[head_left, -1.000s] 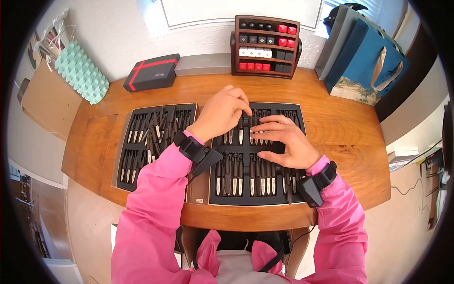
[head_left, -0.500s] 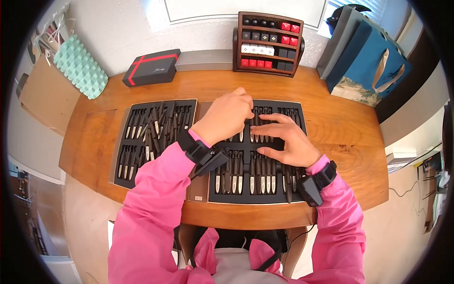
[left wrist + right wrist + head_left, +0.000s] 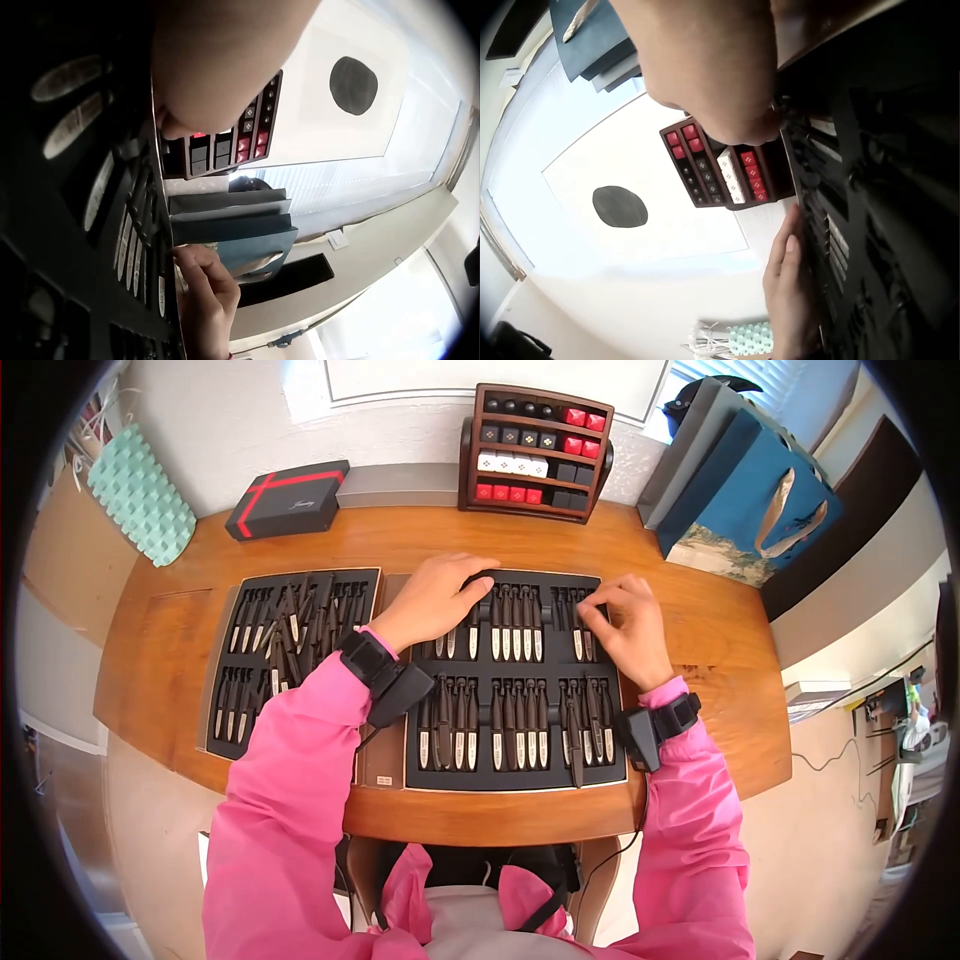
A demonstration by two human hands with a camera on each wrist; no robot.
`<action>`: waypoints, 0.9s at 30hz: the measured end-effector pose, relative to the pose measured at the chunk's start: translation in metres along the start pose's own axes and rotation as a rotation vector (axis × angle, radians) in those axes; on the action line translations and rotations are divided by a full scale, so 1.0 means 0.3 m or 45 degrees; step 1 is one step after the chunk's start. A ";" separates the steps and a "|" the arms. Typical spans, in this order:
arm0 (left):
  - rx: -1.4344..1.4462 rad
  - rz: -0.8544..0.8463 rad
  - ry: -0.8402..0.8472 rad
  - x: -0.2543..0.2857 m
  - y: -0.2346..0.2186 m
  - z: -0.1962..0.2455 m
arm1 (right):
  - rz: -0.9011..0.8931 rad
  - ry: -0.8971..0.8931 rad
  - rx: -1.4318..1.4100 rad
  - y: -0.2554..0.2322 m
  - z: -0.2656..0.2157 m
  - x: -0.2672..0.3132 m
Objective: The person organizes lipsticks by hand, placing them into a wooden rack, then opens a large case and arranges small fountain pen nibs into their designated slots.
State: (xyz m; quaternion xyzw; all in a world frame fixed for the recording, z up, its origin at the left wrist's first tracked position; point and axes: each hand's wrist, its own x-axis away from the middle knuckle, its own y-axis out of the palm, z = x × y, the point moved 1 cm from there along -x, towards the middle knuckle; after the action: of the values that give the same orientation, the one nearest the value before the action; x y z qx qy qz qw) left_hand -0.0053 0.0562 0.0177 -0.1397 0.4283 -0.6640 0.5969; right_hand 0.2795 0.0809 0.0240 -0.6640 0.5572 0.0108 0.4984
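Dark, pen-like sticks (image 3: 517, 622) with pale labelled ends stand in rows in the black tray (image 3: 480, 668) on the right. My left hand (image 3: 432, 600) reaches over that tray's upper left part, fingers extended and thumb apart; the right wrist view also shows this left hand (image 3: 789, 296) along the tray's edge. Over the upper right section, my right hand (image 3: 635, 630) has curled fingers, with thumb and forefinger pinching the top of a stick (image 3: 585, 630). The left wrist view shows this right hand (image 3: 210, 296) too. A second tray (image 3: 250, 658) holds more sticks, several piled loosely.
Behind the trays are a black box with red ribbon (image 3: 290, 502) and a wooden rack (image 3: 535, 508) of small coloured blocks. A blue paper bag (image 3: 735, 490) stands at the back right, a mint textured holder (image 3: 143, 495) at the back left.
My right hand has moved to the upper right section, and its spread fingers have closed together. My left hand has drawn back left from the middle sticks, its fingers straighter. The head view has shifted slightly.
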 end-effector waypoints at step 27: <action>-0.075 0.000 0.056 0.008 0.001 0.003 | -0.226 0.384 -0.148 0.008 -0.104 0.003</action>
State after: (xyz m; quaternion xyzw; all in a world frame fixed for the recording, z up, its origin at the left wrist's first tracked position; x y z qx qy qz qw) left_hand -0.0050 0.0537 0.0171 -0.1425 0.4607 -0.6539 0.5830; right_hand 0.2612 0.0597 0.0375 -0.7323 0.5634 -0.1009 0.3690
